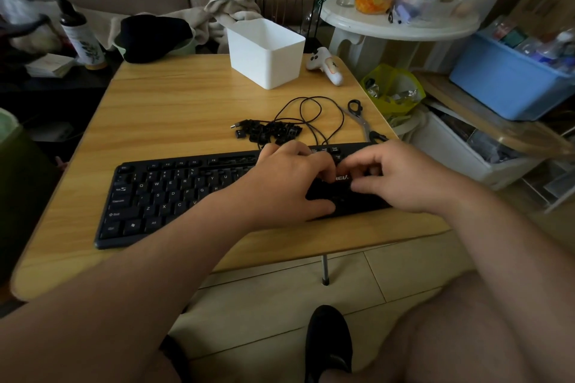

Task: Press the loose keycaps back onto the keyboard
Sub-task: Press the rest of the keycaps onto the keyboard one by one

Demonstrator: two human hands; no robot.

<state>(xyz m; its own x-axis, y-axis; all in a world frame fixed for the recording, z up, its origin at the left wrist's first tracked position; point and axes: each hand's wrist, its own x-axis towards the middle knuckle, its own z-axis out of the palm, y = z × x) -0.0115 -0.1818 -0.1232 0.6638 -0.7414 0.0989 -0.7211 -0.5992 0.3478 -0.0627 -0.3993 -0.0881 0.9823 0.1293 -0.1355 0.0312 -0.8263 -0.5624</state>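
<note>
Both hands crowd the right end of the keyboard (174, 196) on the table (193, 102), hiding those keys. Left hand (289, 183) curled, right hand (401, 177) curled; holding anything? Can't tell. Loose keycaps (269, 132) wait just behind. Partial logo reads "EV".

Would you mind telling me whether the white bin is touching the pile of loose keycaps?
Apart. The head view shows a bare stretch of wooden table between the white bin and the pile of loose keycaps nearer the keyboard.
</note>
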